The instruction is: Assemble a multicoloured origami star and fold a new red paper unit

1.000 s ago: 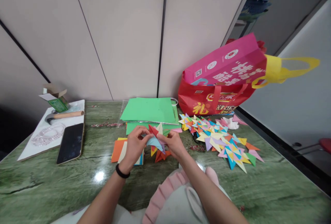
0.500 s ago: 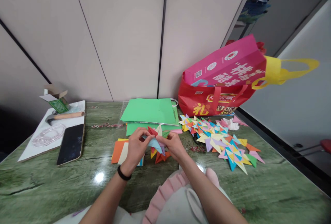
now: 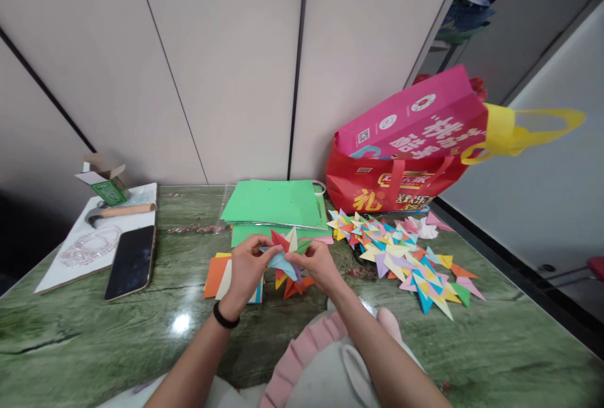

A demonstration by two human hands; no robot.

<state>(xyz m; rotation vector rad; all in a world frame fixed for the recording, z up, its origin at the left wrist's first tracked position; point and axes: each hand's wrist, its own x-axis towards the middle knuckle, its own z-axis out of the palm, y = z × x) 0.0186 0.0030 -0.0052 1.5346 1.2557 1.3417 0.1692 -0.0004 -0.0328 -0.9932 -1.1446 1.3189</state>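
Observation:
Between my two hands, above the table, is a multicoloured origami star (image 3: 282, 263) with red, cream, green, light blue and purple points. My left hand (image 3: 247, 264) pinches its left side by the light blue piece, and my right hand (image 3: 319, 263) pinches the right side near the green point. Both sets of fingers are closed on the paper. Just below the star, an orange folded piece (image 3: 298, 286) lies on the table. A stack of coloured paper squares (image 3: 218, 277) sits partly behind my left hand.
Finished-looking paper stars (image 3: 406, 257) lie heaped at the right. Behind are green sheets (image 3: 274, 202) and a red bag (image 3: 396, 181) with a pink one inside. A phone (image 3: 131, 261), a hammer (image 3: 120, 210) and a small green box (image 3: 107, 187) lie left. A plush toy (image 3: 316, 364) is in front.
My fingers have shifted slightly on the star, and more of its red and cream points shows between my hands. The view has moved a little; the other things stay in place.

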